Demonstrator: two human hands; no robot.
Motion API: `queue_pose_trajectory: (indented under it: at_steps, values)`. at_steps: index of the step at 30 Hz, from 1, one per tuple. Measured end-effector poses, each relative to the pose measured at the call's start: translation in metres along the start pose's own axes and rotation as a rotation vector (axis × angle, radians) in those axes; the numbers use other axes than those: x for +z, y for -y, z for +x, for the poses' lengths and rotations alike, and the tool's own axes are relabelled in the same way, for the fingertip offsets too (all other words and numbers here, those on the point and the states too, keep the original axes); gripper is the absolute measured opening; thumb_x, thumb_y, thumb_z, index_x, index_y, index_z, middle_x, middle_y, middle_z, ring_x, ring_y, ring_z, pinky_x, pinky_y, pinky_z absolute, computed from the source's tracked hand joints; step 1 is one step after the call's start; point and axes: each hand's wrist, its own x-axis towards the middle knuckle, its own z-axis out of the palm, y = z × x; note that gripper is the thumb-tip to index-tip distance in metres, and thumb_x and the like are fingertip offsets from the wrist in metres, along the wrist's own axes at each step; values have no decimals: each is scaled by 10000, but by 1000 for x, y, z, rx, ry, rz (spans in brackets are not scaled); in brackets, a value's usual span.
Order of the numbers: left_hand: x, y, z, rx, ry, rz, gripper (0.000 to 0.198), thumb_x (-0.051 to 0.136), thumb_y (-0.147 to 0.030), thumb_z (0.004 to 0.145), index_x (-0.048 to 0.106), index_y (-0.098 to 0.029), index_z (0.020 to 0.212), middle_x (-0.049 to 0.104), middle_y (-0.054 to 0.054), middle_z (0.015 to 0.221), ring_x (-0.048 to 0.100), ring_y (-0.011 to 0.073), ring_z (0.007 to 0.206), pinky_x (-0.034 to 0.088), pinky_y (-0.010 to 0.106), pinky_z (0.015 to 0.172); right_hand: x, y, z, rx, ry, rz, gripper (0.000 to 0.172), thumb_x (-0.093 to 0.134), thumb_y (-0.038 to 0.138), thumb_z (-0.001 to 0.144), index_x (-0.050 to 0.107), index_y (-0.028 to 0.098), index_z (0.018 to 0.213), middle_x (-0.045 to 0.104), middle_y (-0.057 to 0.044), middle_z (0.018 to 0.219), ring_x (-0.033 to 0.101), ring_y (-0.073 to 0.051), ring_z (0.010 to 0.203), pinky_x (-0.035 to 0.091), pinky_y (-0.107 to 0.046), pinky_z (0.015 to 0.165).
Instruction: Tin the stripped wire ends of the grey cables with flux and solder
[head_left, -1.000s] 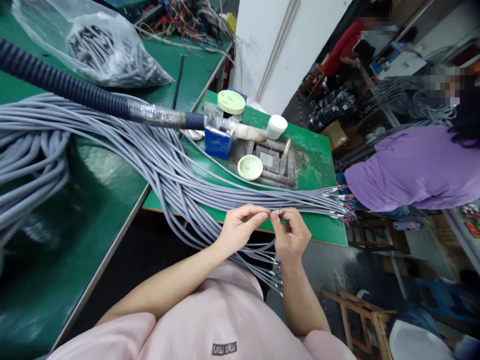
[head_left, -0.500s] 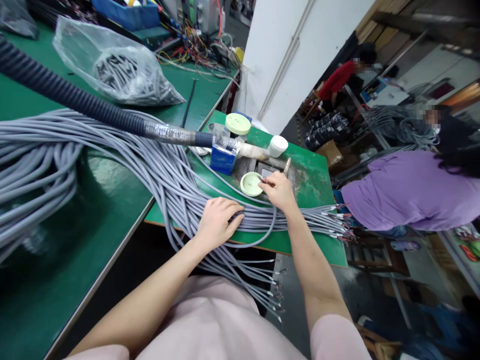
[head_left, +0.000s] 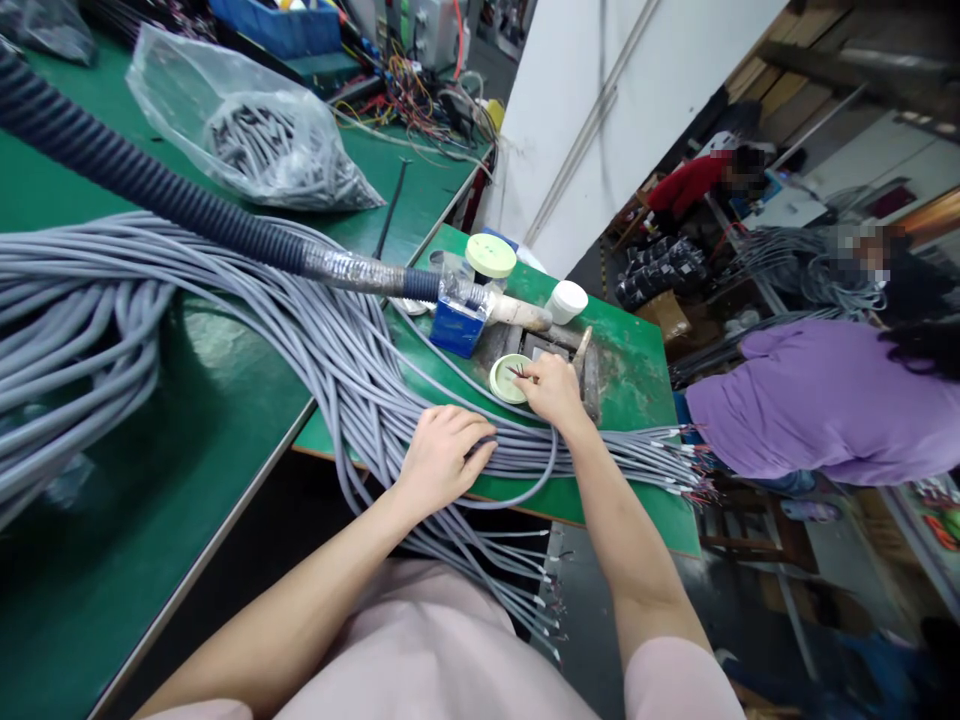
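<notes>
My right hand [head_left: 553, 388] pinches the end of a grey cable, its thin dark wires [head_left: 517, 372] pointing left over a shallow pale-green dish [head_left: 501, 388]. From that hand the grey cable [head_left: 551, 465] loops down and back toward my left hand [head_left: 444, 452]. My left hand lies over the bundle of grey cables [head_left: 360, 365], fingers curled round them with the thumb close by; exactly which cables it grips is hidden. Just behind the dish is a stained metal unit [head_left: 536, 345], partly covered by my right hand.
A ribbed black hose [head_left: 187, 205] crosses from the left to a nozzle by a blue box [head_left: 456, 328]. Round pale-green container [head_left: 491, 256] and white tub [head_left: 567, 300] stand behind. A clear bag of cable pieces [head_left: 262, 150] lies back left. A person in purple [head_left: 817, 400] sits at right.
My right hand has shifted slightly, and the wire ends now point further over the dish. My left hand stays on the bundle. The whole view has moved a little.
</notes>
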Motion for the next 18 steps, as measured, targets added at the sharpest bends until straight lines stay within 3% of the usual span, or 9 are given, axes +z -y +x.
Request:
queue_pose_trajectory:
  at_steps: [3,6,10,13,18]
  values:
    - [0,0,0,-8,0,-7,182,510,-295,921,658,-204,976,722,45,1000,604,187,921,356,375,846,-4,-5,-2,-21,-40,54,175,623,301,822,735,199,736,590,-56,769,507,-217,822,341,-325,697]
    - [-1,-1,-1,-15,9,-17,183,509,-297,923,657,-202,973,721,42,998,601,183,918,350,370,843,-11,-23,-4,-12,-178,163,172,620,288,804,707,199,685,564,-33,726,496,-193,771,358,-315,702]
    - [-1,-1,0,-15,2,-22,185,506,-304,929,656,-203,967,723,38,991,606,178,916,346,369,846,-12,-56,0,129,-361,214,185,622,285,756,649,191,599,535,-19,684,477,-185,722,374,-320,703]
    - [-1,-1,0,-18,-11,-25,174,515,-299,925,658,-207,961,727,37,989,610,178,919,347,370,848,-4,-71,6,228,-356,177,195,627,285,731,618,187,562,547,-27,695,478,-192,728,374,-321,691]
    - [0,-1,1,-15,-17,-24,157,530,-290,915,660,-212,953,731,35,986,617,182,915,346,374,841,12,-74,15,297,-290,89,194,594,298,752,657,189,605,598,-55,765,497,-210,780,375,-323,691]
